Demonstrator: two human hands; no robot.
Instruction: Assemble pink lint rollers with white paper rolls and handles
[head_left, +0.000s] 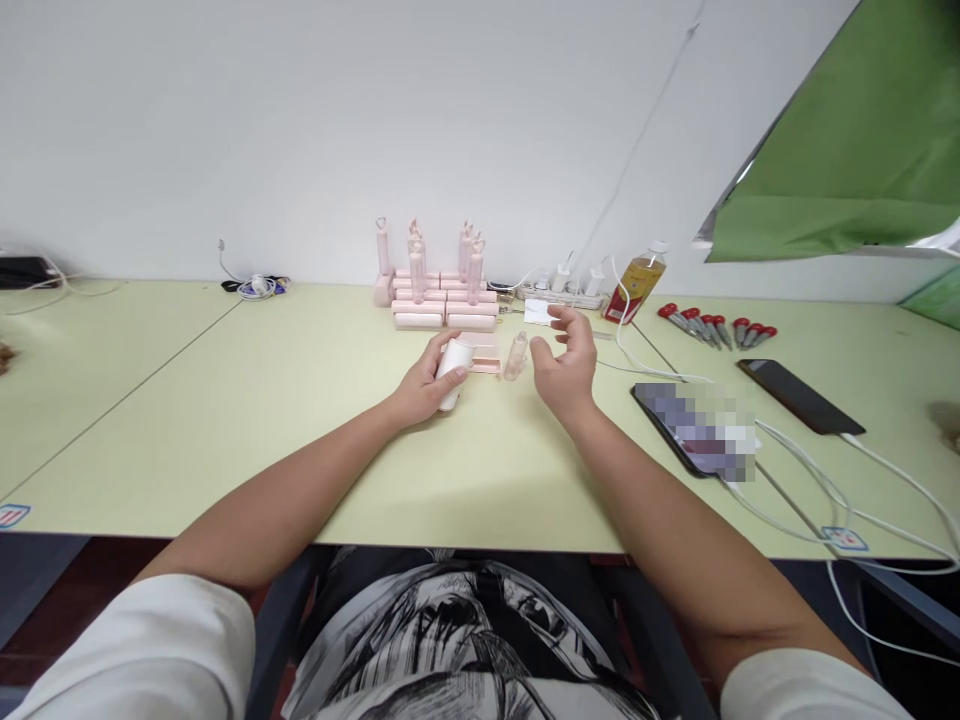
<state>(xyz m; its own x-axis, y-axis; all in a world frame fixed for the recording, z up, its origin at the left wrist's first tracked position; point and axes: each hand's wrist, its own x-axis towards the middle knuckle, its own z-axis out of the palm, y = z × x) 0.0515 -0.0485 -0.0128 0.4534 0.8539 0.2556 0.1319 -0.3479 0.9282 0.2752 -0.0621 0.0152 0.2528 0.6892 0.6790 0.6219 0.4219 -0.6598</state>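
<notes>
My left hand [427, 385] is wrapped round a white rounded case [455, 362], held tilted just above the table. Between my hands, a small clear pinkish bottle [516, 356] stands slightly tilted. To the right of that bottle hovers my right hand [568, 365], fingers curved and apart, with nothing in it. An open pink tray-like piece [486, 366] lies just behind the white case and is partly hidden by it. Farther back, pink rounded cases [420, 321] are stacked in rows, and several pale pink tubes with looped tops [475, 272] stand upright among them.
Behind my right hand lie a white paper piece [538, 312] and a power strip [585, 298]. A drink bottle [636, 284], several red-capped pens [705, 326] and two phones, one lit [694, 430] and one dark [801, 396], with white cables are on the right. A coiled cable [259, 287] lies back left.
</notes>
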